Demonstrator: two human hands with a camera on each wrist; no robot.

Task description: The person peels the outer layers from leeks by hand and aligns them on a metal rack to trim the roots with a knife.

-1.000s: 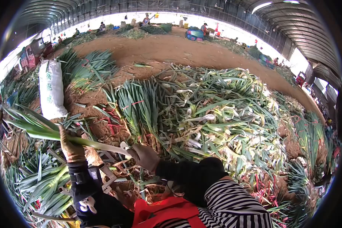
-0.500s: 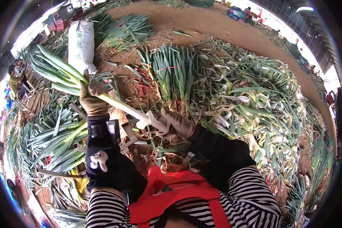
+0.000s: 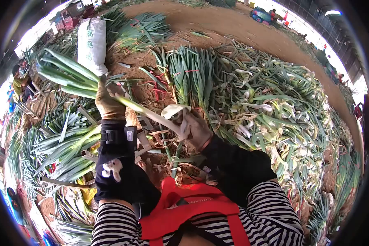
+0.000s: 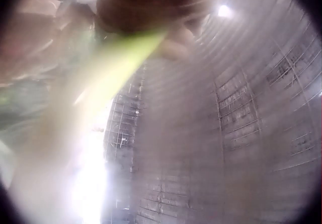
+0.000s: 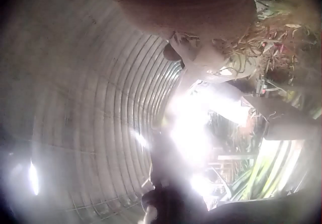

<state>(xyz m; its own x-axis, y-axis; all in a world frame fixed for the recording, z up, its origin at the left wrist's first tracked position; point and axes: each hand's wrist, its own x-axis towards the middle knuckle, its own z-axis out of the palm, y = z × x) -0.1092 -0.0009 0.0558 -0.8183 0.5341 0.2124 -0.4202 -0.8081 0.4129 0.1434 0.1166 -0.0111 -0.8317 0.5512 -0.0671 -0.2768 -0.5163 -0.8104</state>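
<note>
My gloved left hand (image 3: 109,100) grips a large green onion (image 3: 141,108) around its upper stalk, where the pale shaft meets the leaves. Its green leaves fan out to the upper left, and its white end slants down to the right. At that lower end, my gloved right hand (image 3: 197,130) pinches the stalk with curled fingers. A loose flap of pale outer skin (image 3: 174,110) stands up from the stalk beside the right fingers. In the left wrist view the stalk (image 4: 121,68) appears blurred under the hand. The right hand (image 5: 196,8) fills the top of the right wrist view.
Beyond the hands stands a tied bundle of green onions (image 3: 191,74). A broad heap of stripped leaves and skins (image 3: 270,110) covers the right side. Loose green onions (image 3: 67,153) lie at the left by metal bars. Further back stands a white sack (image 3: 91,49).
The head view has tipped downward. My right hand has closed around the stalk's lower end, and a flap of skin now stands away from it. The left hand keeps its hold.
</note>
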